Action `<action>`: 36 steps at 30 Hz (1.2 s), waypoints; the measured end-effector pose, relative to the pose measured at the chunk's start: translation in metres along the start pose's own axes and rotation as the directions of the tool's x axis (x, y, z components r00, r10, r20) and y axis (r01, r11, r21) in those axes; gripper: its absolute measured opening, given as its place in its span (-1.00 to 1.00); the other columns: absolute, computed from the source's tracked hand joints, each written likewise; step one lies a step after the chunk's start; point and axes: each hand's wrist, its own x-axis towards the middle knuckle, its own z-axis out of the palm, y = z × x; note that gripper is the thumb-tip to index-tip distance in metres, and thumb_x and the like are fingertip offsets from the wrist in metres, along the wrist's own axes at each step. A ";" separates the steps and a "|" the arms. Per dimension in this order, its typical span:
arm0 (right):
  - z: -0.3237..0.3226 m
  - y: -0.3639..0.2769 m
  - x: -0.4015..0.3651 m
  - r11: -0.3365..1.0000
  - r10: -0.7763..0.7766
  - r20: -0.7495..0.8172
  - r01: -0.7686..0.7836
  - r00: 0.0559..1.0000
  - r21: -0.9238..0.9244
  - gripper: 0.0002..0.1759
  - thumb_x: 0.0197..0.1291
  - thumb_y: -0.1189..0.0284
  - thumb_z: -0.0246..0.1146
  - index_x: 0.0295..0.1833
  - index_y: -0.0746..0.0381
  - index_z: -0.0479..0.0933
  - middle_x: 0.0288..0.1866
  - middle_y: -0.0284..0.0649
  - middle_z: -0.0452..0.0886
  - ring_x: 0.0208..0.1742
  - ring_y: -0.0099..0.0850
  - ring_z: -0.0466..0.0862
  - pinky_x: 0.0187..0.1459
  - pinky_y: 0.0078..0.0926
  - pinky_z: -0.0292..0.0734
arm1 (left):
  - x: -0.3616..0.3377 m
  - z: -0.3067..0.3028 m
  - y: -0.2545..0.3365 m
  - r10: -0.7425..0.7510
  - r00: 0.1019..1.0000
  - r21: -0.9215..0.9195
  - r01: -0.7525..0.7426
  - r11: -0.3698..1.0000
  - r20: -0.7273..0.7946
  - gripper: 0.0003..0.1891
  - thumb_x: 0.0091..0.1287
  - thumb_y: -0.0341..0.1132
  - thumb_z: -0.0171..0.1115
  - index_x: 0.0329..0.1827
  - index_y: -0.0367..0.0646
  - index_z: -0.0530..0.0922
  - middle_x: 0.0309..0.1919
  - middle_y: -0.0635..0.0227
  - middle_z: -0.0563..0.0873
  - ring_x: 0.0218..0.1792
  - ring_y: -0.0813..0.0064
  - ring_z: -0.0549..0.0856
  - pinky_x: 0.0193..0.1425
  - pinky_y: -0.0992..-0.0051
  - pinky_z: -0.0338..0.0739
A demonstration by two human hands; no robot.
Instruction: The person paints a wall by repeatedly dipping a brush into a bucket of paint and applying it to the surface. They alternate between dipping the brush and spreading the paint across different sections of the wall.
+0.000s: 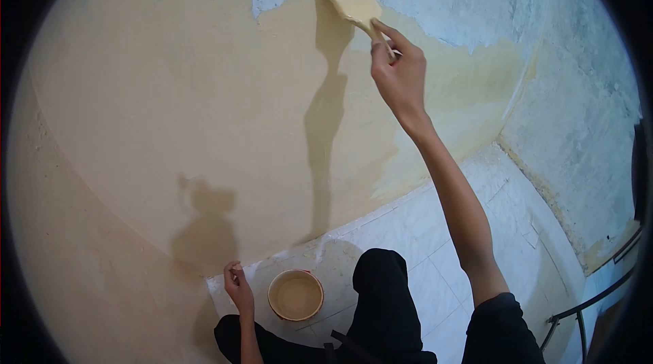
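My right hand (pixel 400 68) is closed round the handle of a wide paintbrush (pixel 355 2). Cream paint coats the brush, whose bristle end lies at the border between cream paint and bare blue-grey patches on the wall (pixel 204 106). Low on the left, my left hand (pixel 237 281) is held above my knee, its fingers curled; whether anything is between them is too small to make out. Just right of that hand, a round tub (pixel 296 295) of cream paint stands on the floor near the wall's foot.
White marble-look tiles (pixel 435 262) cover the floor. An unpainted blue-grey wall (pixel 578 99) meets the painted one in a corner at the right. A dark curved metal frame (pixel 578 311) stands at the lower right. My bent knees (pixel 384 289) are beside the tub.
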 end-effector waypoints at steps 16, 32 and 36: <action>-0.038 -0.014 -0.045 0.986 0.163 0.127 -0.159 0.978 -0.041 -0.67 0.15 0.52 0.12 0.05 0.26 0.56 -0.64 -0.26 0.39 -0.60 -0.66 0.36 -0.56 -0.63 0.33 | -0.033 0.006 -0.091 -0.032 0.999 0.102 0.030 0.994 0.018 -0.84 0.36 -0.31 0.10 -0.18 -0.25 0.50 -0.56 0.47 0.45 -0.51 0.69 0.41 -0.42 0.63 0.34; -0.001 -0.069 -0.022 0.976 0.067 0.359 0.014 0.931 -0.218 -0.66 0.03 0.47 0.14 -0.05 0.30 0.60 -0.54 0.11 0.54 -0.58 -0.27 0.54 -0.42 -0.41 0.44 | -0.022 0.007 -0.092 -0.150 0.957 -0.017 0.151 0.988 -0.249 -0.81 0.35 -0.26 0.13 -0.23 -0.23 0.51 -0.56 0.44 0.44 -0.47 0.59 0.40 -0.40 0.53 0.32; 0.010 -0.103 0.032 0.973 -0.153 0.153 0.176 0.976 -0.152 -0.68 0.02 0.46 0.16 -0.07 0.30 0.61 -0.48 0.15 0.55 -0.53 -0.18 0.59 -0.40 -0.36 0.47 | -0.022 0.003 -0.103 -0.172 0.939 -0.031 0.171 0.985 -0.298 -0.81 0.36 -0.26 0.11 -0.25 -0.23 0.49 -0.57 0.45 0.40 -0.48 0.59 0.36 -0.36 0.52 0.31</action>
